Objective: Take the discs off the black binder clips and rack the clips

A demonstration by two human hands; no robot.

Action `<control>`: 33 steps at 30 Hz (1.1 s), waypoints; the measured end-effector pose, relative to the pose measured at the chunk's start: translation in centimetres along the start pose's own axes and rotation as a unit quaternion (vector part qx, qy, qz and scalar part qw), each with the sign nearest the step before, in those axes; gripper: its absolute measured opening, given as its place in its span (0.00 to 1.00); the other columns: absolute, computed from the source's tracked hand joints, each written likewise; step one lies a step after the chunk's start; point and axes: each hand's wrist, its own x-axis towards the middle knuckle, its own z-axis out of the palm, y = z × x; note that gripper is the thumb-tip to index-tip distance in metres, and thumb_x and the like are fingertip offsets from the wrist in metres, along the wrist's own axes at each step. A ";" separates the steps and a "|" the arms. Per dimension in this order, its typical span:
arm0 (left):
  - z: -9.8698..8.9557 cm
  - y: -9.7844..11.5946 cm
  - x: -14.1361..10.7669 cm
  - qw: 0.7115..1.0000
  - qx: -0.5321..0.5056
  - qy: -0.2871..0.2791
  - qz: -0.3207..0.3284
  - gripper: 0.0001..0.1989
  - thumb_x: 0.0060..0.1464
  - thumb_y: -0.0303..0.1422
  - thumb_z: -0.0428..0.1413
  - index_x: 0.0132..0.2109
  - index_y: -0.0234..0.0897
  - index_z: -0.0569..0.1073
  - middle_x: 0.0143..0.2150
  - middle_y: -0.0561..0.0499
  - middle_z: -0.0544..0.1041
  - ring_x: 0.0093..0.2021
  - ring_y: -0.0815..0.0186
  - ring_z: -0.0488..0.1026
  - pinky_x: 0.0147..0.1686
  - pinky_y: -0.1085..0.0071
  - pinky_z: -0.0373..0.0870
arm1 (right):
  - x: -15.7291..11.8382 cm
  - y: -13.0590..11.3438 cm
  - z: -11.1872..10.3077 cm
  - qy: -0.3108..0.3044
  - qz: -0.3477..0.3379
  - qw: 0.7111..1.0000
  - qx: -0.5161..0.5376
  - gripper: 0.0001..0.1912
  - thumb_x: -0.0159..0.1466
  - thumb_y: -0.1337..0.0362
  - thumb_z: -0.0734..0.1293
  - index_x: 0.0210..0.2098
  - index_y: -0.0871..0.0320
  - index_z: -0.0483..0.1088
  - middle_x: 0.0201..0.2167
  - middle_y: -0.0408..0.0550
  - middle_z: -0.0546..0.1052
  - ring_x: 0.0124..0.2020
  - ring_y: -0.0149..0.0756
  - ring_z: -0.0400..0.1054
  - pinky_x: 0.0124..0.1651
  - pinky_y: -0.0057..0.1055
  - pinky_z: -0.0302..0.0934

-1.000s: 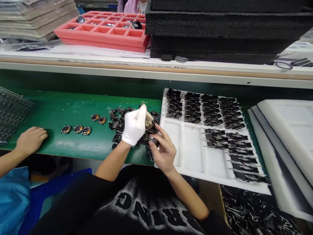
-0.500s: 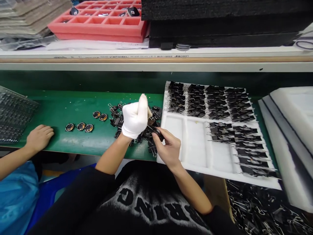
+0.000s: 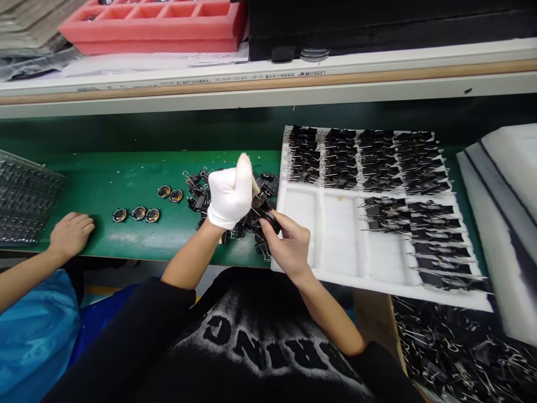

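Observation:
My left hand (image 3: 230, 193), in a white glove, is closed with the thumb pointing up; its fingers curl out of sight, so what they hold is hidden. Close beside it, my bare right hand (image 3: 289, 240) pinches a black binder clip (image 3: 267, 215) between thumb and fingers. A small round brownish piece (image 3: 259, 200) shows between the two hands, partly covered. Beneath and around them lies a loose pile of black binder clips (image 3: 200, 202) on the green table (image 3: 134, 240). Several round dark pieces with orange marks (image 3: 139, 213) lie to the left.
On the right, a white foam tray (image 3: 339, 240) carries rows of clipped pieces (image 3: 380, 159). Below it stands a box of loose clips (image 3: 465, 352). Another person's hand (image 3: 72, 234) rests at the left, near clear plastic trays (image 3: 27, 196). A shelf (image 3: 188, 95) with a pink foam tray (image 3: 155, 36) crosses above.
The view has shifted and tilted slightly. Both hands stay together over the pile in nearly the same pose, the right still pinching the binder clip.

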 end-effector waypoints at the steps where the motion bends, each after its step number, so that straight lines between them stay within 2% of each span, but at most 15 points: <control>1: 0.1 -0.1 0.0 1.000 0.003 -0.004 -0.001 0.37 0.72 0.51 0.40 0.16 0.47 0.71 0.18 0.52 0.74 0.24 0.66 0.72 0.31 0.59 0.74 | 0.1 -0.1 0.1 -0.004 0.006 1.000 0.001 0.08 0.67 0.61 0.71 0.44 0.53 0.83 0.41 0.46 0.86 0.37 0.40 0.80 0.43 0.37 0.78; 7: -0.1 -0.2 -0.2 0.999 0.011 -0.032 0.032 0.35 0.72 0.48 0.39 0.19 0.45 0.71 0.20 0.52 0.75 0.25 0.67 0.73 0.35 0.62 0.76 | 0.3 -0.2 -0.1 -0.019 -0.018 0.999 -0.020 0.09 0.69 0.61 0.71 0.46 0.53 0.82 0.42 0.46 0.86 0.38 0.39 0.80 0.44 0.37 0.78; 9: -0.7 -0.1 -0.3 0.996 0.035 -0.058 0.064 0.33 0.73 0.47 0.39 0.24 0.43 0.75 0.27 0.50 0.80 0.30 0.65 0.77 0.40 0.63 0.77 | 0.4 0.3 -0.9 -0.009 -0.043 0.998 -0.049 0.11 0.69 0.61 0.70 0.49 0.51 0.82 0.45 0.46 0.85 0.42 0.42 0.81 0.48 0.40 0.78; 11: -1.3 0.1 -0.3 0.991 0.065 -0.093 0.078 0.26 0.72 0.45 0.42 0.36 0.40 0.80 0.35 0.48 0.82 0.38 0.64 0.80 0.44 0.65 0.76 | 0.7 1.3 -2.1 0.000 -0.085 0.992 -0.093 0.14 0.70 0.60 0.70 0.53 0.51 0.80 0.49 0.49 0.84 0.50 0.46 0.80 0.55 0.46 0.75; 12: -1.7 0.2 -0.3 0.988 0.069 -0.126 0.063 0.23 0.71 0.44 0.43 0.42 0.39 0.80 0.37 0.48 0.83 0.38 0.64 0.80 0.43 0.66 0.76 | 1.0 2.0 -2.9 0.000 -0.102 0.988 -0.116 0.15 0.69 0.59 0.70 0.54 0.51 0.79 0.51 0.50 0.84 0.54 0.48 0.79 0.58 0.47 0.74; 14: -2.1 0.4 0.0 0.970 0.036 -0.239 -0.006 0.21 0.71 0.44 0.46 0.50 0.38 0.79 0.35 0.48 0.82 0.32 0.65 0.79 0.35 0.68 0.76 | 1.4 3.2 -4.6 -0.011 -0.124 0.980 -0.154 0.16 0.69 0.58 0.71 0.55 0.51 0.78 0.52 0.52 0.83 0.58 0.51 0.76 0.58 0.49 0.72; 16: -2.1 0.5 0.5 0.925 -0.030 -0.370 -0.076 0.20 0.70 0.47 0.48 0.50 0.38 0.78 0.30 0.50 0.80 0.25 0.66 0.76 0.25 0.70 0.71 | 1.9 4.1 -6.3 -0.044 -0.143 0.973 -0.174 0.14 0.70 0.59 0.71 0.54 0.50 0.78 0.50 0.51 0.84 0.58 0.50 0.77 0.55 0.47 0.72; 18: -1.5 0.6 0.9 0.879 -0.075 -0.460 -0.103 0.20 0.68 0.48 0.51 0.48 0.38 0.79 0.32 0.48 0.81 0.25 0.66 0.76 0.23 0.71 0.70 | 2.0 4.6 -7.8 -0.062 -0.170 0.964 -0.197 0.11 0.71 0.61 0.70 0.52 0.49 0.78 0.50 0.50 0.84 0.57 0.48 0.77 0.56 0.47 0.70; 20: -0.5 0.7 1.3 0.858 -0.091 -0.495 -0.101 0.19 0.66 0.48 0.54 0.46 0.37 0.79 0.35 0.46 0.82 0.28 0.65 0.78 0.25 0.71 0.73 | 1.7 4.6 -9.2 -0.010 -0.193 0.948 -0.252 0.12 0.71 0.59 0.71 0.53 0.50 0.76 0.54 0.53 0.82 0.61 0.50 0.75 0.62 0.52 0.65; 23: 1.7 0.7 1.2 0.852 -0.096 -0.505 -0.094 0.18 0.64 0.47 0.57 0.45 0.36 0.79 0.35 0.46 0.83 0.31 0.64 0.80 0.32 0.69 0.78 | -0.1 4.4 -11.4 0.131 -0.188 0.905 -0.358 0.33 0.67 0.52 0.73 0.66 0.56 0.66 0.65 0.66 0.70 0.70 0.61 0.63 0.67 0.61 0.59; 25: 3.5 1.0 0.6 0.852 -0.101 -0.505 -0.096 0.17 0.62 0.46 0.58 0.44 0.36 0.79 0.35 0.46 0.83 0.34 0.62 0.81 0.36 0.67 0.80 | -2.1 4.3 -12.5 0.197 -0.154 0.878 -0.409 0.41 0.66 0.53 0.74 0.72 0.59 0.57 0.68 0.71 0.65 0.71 0.64 0.59 0.66 0.62 0.60; 27: 5.8 1.6 -0.3 0.855 -0.097 -0.500 -0.096 0.15 0.61 0.44 0.60 0.43 0.36 0.78 0.36 0.46 0.83 0.37 0.61 0.82 0.38 0.67 0.80 | -4.4 4.3 -13.1 0.242 -0.114 0.855 -0.445 0.36 0.67 0.58 0.72 0.71 0.58 0.59 0.65 0.69 0.67 0.67 0.62 0.63 0.63 0.60 0.61; 29: 8.5 2.4 -1.6 0.871 -0.071 -0.480 -0.082 0.14 0.58 0.42 0.63 0.43 0.36 0.78 0.39 0.46 0.83 0.39 0.60 0.82 0.39 0.66 0.80 | -6.5 4.6 -13.2 0.258 -0.081 0.840 -0.470 0.25 0.68 0.63 0.70 0.64 0.56 0.67 0.59 0.65 0.73 0.62 0.59 0.68 0.61 0.57 0.61; 33: 14.3 3.5 -4.7 0.895 -0.031 -0.444 0.016 0.15 0.61 0.39 0.62 0.51 0.37 0.76 0.42 0.45 0.83 0.41 0.60 0.81 0.43 0.63 0.79 | -8.8 5.9 -12.8 0.235 -0.036 0.849 -0.472 0.13 0.70 0.67 0.67 0.54 0.57 0.73 0.52 0.58 0.79 0.56 0.51 0.74 0.60 0.49 0.56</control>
